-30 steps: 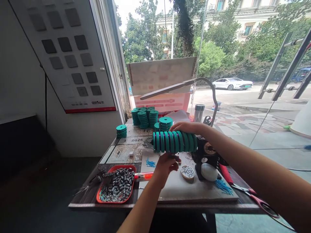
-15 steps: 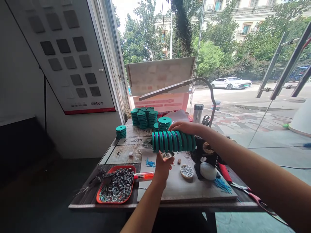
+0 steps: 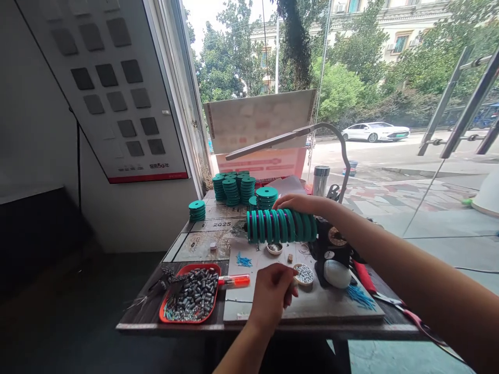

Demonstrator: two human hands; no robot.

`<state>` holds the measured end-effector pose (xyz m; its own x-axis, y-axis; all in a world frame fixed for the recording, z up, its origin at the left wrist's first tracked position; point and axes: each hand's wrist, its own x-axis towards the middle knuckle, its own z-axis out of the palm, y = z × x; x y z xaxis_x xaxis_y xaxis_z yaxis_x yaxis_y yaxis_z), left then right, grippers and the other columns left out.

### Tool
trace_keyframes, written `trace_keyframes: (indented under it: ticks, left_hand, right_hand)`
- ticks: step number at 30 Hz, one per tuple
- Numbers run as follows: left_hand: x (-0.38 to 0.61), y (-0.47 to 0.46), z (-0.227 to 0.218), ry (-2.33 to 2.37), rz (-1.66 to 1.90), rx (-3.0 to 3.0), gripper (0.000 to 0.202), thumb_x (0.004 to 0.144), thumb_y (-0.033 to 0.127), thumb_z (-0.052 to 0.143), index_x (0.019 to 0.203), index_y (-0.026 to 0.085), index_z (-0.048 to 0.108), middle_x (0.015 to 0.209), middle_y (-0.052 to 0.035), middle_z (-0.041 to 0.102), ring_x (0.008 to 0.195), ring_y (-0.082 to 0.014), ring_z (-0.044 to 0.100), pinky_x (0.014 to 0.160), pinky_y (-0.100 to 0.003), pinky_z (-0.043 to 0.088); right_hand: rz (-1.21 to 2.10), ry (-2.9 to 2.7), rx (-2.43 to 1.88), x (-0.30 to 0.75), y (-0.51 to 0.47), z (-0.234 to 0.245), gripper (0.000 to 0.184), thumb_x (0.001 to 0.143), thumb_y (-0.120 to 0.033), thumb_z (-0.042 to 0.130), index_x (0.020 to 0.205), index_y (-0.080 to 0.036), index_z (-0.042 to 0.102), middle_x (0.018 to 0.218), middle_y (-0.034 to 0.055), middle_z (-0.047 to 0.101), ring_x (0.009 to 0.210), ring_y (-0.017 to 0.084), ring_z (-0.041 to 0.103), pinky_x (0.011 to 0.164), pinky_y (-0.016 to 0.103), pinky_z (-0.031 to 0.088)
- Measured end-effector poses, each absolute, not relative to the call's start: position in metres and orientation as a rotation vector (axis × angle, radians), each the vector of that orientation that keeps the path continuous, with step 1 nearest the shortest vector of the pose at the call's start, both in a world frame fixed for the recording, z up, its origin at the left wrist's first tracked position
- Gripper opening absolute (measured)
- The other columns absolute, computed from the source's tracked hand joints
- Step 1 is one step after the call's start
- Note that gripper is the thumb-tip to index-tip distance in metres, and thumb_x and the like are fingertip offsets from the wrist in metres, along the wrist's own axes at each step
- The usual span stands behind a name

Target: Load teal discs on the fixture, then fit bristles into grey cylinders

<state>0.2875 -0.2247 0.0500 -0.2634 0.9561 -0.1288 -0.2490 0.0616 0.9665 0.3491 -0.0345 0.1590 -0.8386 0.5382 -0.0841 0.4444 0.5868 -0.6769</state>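
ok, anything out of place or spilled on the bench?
The metal scissors with red handles look precariously placed: their handles appear to stick out past the right front corner of the dark wooden table. Thin blue strips also lie in loose heaps on the pale flat board; can't tell whether spilled or laid there.

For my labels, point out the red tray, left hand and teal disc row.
Red tray (image 3: 162, 314), head view: front left rim.
Left hand (image 3: 270, 296), head view: its thumb side.
Teal disc row (image 3: 291, 227), head view: a disc near its middle.

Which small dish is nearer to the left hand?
The dish of pale beads, just beside the left hand; the other dish sits farther back.
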Motion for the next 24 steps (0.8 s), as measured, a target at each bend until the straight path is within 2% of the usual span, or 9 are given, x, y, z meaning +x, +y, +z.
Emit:
trace_keyframes:
  ticks: [5, 11, 14, 17, 19, 21, 24]
  left_hand:
    - [0.29, -0.232, 0.047, 1.263, 1.427, 0.789, 0.04, 0.061, 0.048, 0.063, 0.075, 0.01, 0.058, 0.043, 0.0035, 0.05, 0.031, 0.0018, 0.034, 0.034, -0.011, 0.018]
    - [0.281, -0.231, 0.038, 1.232, 1.334, 0.722, 0.039, 0.062, 0.045, 0.063, 0.078, 0.011, 0.054, 0.051, 0.0014, 0.056, 0.034, -0.0022, 0.043, 0.036, -0.014, 0.031]
    - [0.277, -0.229, 0.035, 1.226, 1.309, 0.681, 0.038, 0.065, 0.046, 0.06, 0.082, 0.015, 0.046, 0.057, 0.0019, 0.058, 0.04, -0.0039, 0.05, 0.04, -0.013, 0.035]
    - [0.269, -0.218, 0.031, 1.262, 1.291, 0.674, 0.041, 0.064, 0.049, 0.06, 0.08, 0.017, 0.04, 0.057, 0.0024, 0.059, 0.041, -0.0056, 0.051, 0.039, -0.014, 0.035]
    - [0.261, -0.204, 0.03, 1.296, 1.27, 0.688, 0.04, 0.067, 0.047, 0.059, 0.084, 0.014, 0.043, 0.058, 0.0023, 0.059, 0.043, -0.005, 0.052, 0.041, -0.014, 0.037]
    - [0.253, -0.185, 0.029, 1.316, 1.284, 0.696, 0.037, 0.074, 0.043, 0.054, 0.091, 0.011, 0.049, 0.063, 0.0019, 0.059, 0.051, -0.0014, 0.052, 0.048, -0.014, 0.042]
    - [0.244, -0.153, 0.031, 1.253, 1.429, 0.672, 0.037, 0.079, 0.039, 0.048, 0.1, 0.009, 0.053, 0.082, -0.0011, 0.059, 0.073, -0.0005, 0.054, 0.068, -0.016, 0.05]
  right_hand:
    - [1.095, -2.672, -0.819, 0.349, -0.031, 0.156, 0.047, 0.083, -0.045, 0.042, 0.104, -0.005, 0.055, 0.102, 0.0049, 0.055, 0.09, -0.003, 0.049, 0.093, 0.013, 0.042]
    - [1.076, -2.666, -0.861, 0.349, -0.035, 0.159, 0.032, 0.081, -0.025, 0.043, 0.103, -0.007, 0.058, 0.109, 0.0045, 0.054, 0.081, -0.006, 0.047, 0.084, 0.008, 0.039]
    - [1.064, -2.66, -0.858, 0.35, -0.037, 0.16, 0.03, 0.08, -0.022, 0.042, 0.099, -0.01, 0.061, 0.11, 0.0024, 0.055, 0.081, -0.005, 0.048, 0.081, 0.007, 0.037]
    - [1.041, -2.657, -0.851, 0.351, -0.038, 0.159, 0.03, 0.08, -0.024, 0.042, 0.099, -0.01, 0.061, 0.109, 0.0015, 0.055, 0.082, -0.004, 0.049, 0.083, 0.008, 0.037]
    - [1.012, -2.656, -0.84, 0.351, -0.038, 0.157, 0.031, 0.081, -0.025, 0.041, 0.101, -0.009, 0.059, 0.109, 0.0019, 0.055, 0.085, -0.004, 0.049, 0.089, 0.01, 0.037]
    - [0.978, -2.659, -0.828, 0.352, -0.039, 0.157, 0.032, 0.083, -0.026, 0.04, 0.102, -0.007, 0.058, 0.108, 0.0027, 0.055, 0.088, -0.003, 0.048, 0.095, 0.012, 0.037]
    - [0.93, -2.677, -0.828, 0.353, -0.041, 0.157, 0.034, 0.085, -0.03, 0.039, 0.103, -0.007, 0.057, 0.108, 0.0035, 0.054, 0.093, -0.003, 0.048, 0.102, 0.015, 0.036]
